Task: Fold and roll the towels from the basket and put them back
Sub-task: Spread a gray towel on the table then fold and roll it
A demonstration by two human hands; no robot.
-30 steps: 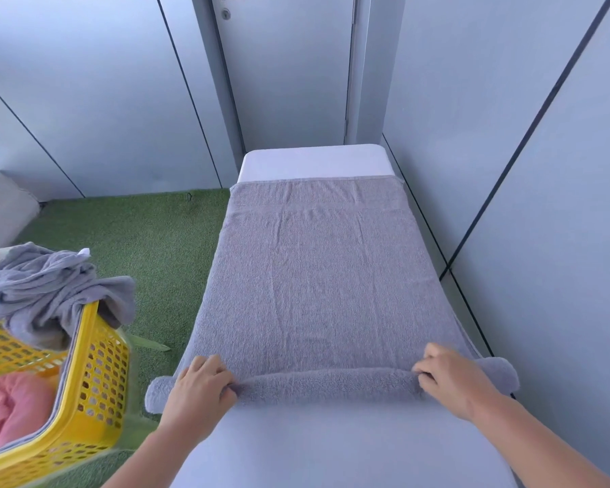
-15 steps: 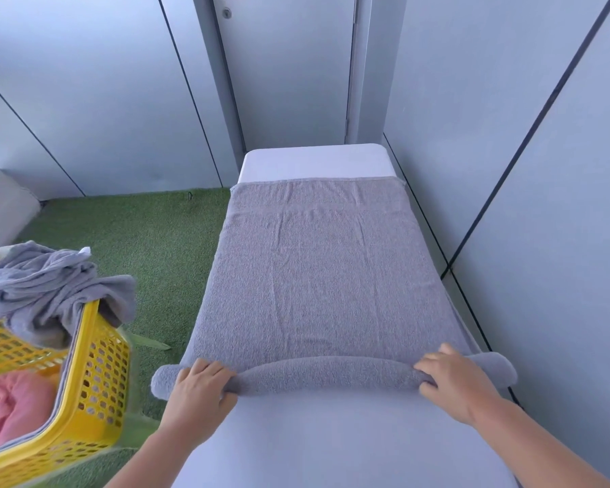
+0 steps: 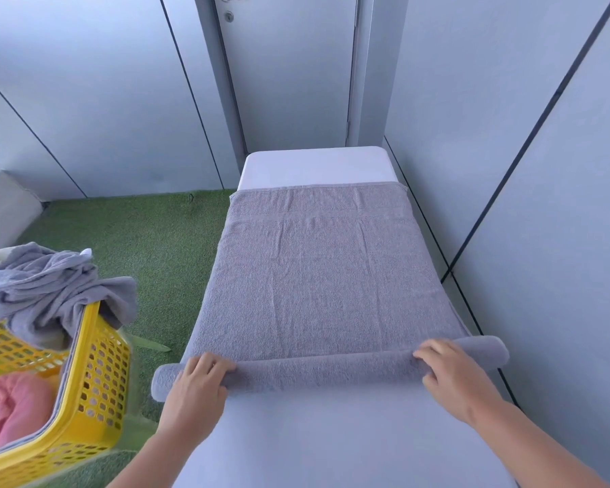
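Left hand (image 3: pixel 198 382) and right hand (image 3: pixel 451 375) curl over the towel (image 3: pixel 317 276), gripping its rolled edge near both ends so it winds evenly along the surface (image 3: pixel 314 438).

On the table (image 3: pixel 314 163), smooth and matt, you see the towel (image 3: pixel 317 276): grey terry cloth, soft and nubby. Left of the table, the basket (image 3: pixel 103 382) is glossy yellow plastic; the floor (image 3: pixel 138 241) is rough green turf.
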